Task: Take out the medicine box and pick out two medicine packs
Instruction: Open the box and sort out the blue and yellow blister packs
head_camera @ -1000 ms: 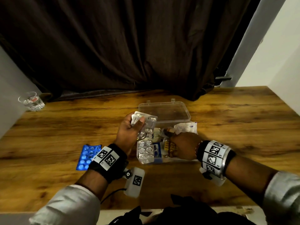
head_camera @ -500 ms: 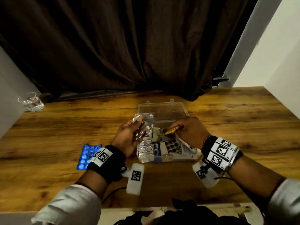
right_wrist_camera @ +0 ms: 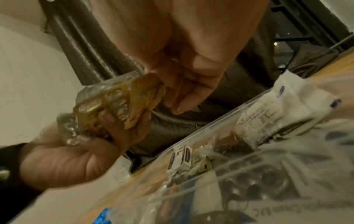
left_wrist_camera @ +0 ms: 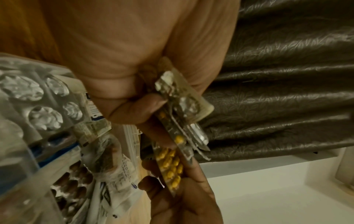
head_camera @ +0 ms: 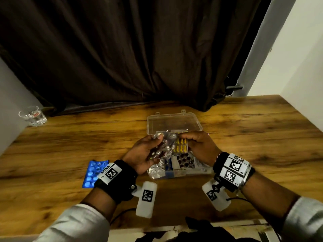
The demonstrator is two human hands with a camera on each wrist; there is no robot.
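No brand name can be read anywhere: the white paper sachets (right_wrist_camera: 275, 116) in the medicine box carry rows of small print and a blue oval mark, all too blurred to make out, and the wrist bands show only black-and-white square code tags.

The clear plastic medicine box (head_camera: 174, 172) sits open on the wooden table (head_camera: 244, 137), its lid (head_camera: 173, 122) folded back toward the dark curtain (head_camera: 139, 49). Both hands are raised together just above the box's far half. The left hand (head_camera: 143, 154) grips a fanned stack of silver foil blister packs (head_camera: 164, 145), thumb on top and fingers curled beneath. The right hand (head_camera: 201, 147) pinches a blister pack of yellow pills (head_camera: 180, 145) by its top edge, pressed right against the left hand's stack (the wrist views show the yellow strip sliding in among the foil ones, though how many strips the stack holds cannot be told).

Inside the box lie a silver pack with large round bubbles (head_camera: 156, 170), a pack of dark brown round tablets (head_camera: 185, 159), and a blue-and-white carton, crumpled together with the sachets. A glossy blue blister pack (head_camera: 92, 173) lies flat on the table, to the left of the box beside the left wrist. A cut-glass tumbler (head_camera: 32, 116) stands at the table's far left corner.
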